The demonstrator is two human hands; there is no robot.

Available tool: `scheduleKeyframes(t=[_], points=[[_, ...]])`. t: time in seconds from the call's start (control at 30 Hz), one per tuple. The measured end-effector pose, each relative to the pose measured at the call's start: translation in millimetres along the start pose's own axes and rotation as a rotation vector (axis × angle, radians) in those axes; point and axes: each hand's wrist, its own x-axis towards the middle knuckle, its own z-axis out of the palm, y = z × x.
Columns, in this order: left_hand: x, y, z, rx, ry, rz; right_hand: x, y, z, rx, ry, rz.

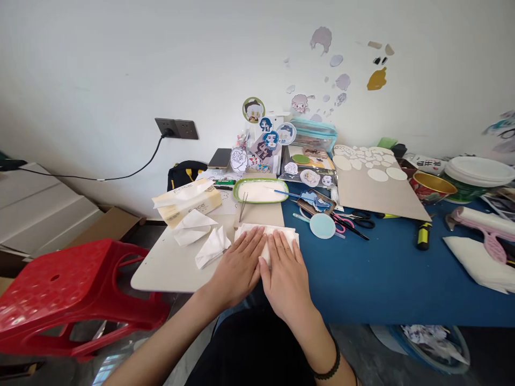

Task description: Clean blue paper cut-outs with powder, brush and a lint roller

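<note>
Tissue (pixel 266 253), beneath left hand (pixel 235 272), right hand (pixel 286 279); fingers (pixel 286 251) straight, unclenched, palms down

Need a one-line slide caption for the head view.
Left hand and right hand lie flat on white tissue, with tweezers and a green-rimmed tray beyond.

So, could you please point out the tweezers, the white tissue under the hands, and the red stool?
Tweezers (pixel 242 209), head view: middle of the arms.
White tissue (pixel 265 252), head view: uncovered part of its top.
Red stool (pixel 78 283), head view: the seat.
</note>
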Motion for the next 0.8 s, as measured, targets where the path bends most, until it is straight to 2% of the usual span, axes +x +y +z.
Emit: scheduleKeyframes(t=[0.13,0.33,0.5,0.67,0.8], points=[[-9.8,0.6,-1.2,-0.048,0.073,-0.058,-11.2,13.4,-7.8,-0.063,0.020,0.045],[-32.1,6.6,-3.6,-0.199,0.215,-0.299,-28.5,46.0,-25.5,-0.082,0.241,0.233],[-39.3,12.6,-1.6,-0.371,0.317,-0.503,-17.4,55.5,-27.8,0.009,0.146,0.266],[-35.9,14.8,-2.5,-0.482,0.329,-0.573,0.9,51.0,-19.0,0.092,0.102,0.211],[-35.0,15.0,-2.5,-0.541,0.317,-0.608,5.5,48.6,-15.8,0.161,0.070,0.180]])
